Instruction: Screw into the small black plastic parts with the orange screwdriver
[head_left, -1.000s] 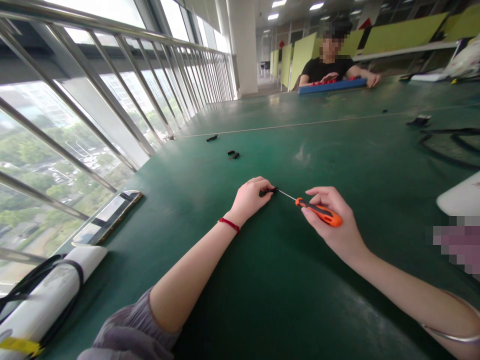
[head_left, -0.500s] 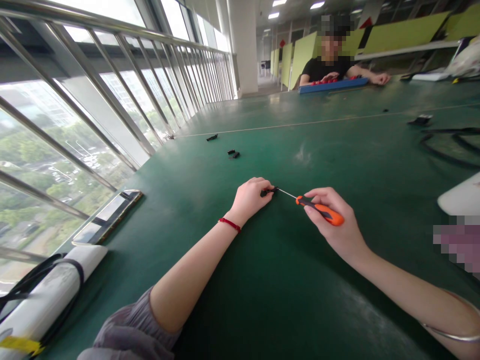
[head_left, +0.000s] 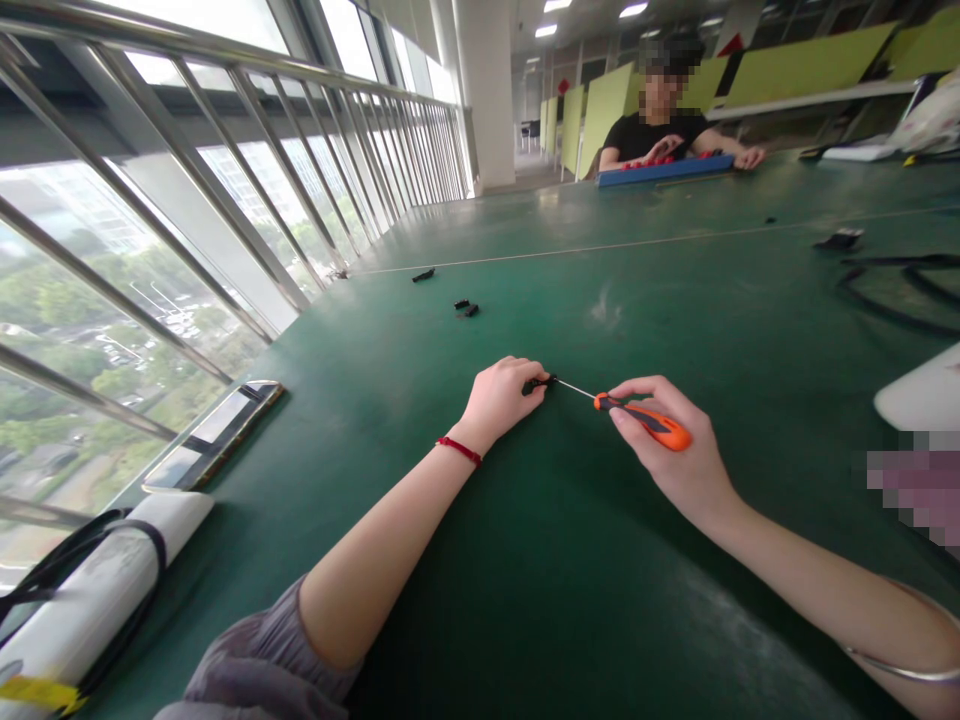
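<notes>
My left hand (head_left: 504, 392) rests low over the green table, its fingers closed on a small black part (head_left: 534, 385) whose exact kind I cannot make out. An orange and black screwdriver (head_left: 652, 424) is gripped by its handle in my right hand (head_left: 686, 450), between thumb and fingers. Its thin metal shaft slants to the left, and the tip meets the black part at my left fingertips. How the tip sits in the part is too small to tell. Farther off on the table lie other small black pieces (head_left: 466, 309) and one more black piece (head_left: 424, 275).
To the left are a phone-like flat object (head_left: 217, 432), a white bar with black cable (head_left: 112, 580) and a metal railing (head_left: 300, 110). Black cable (head_left: 911, 290) and a white object (head_left: 926, 390) lie right. Across the table sits a person (head_left: 652, 140) behind a blue tray (head_left: 667, 170).
The screwdriver handle has turned slightly and shifted a little to the right with my right hand. My left hand stays in place. The person across has drawn one arm inward.
</notes>
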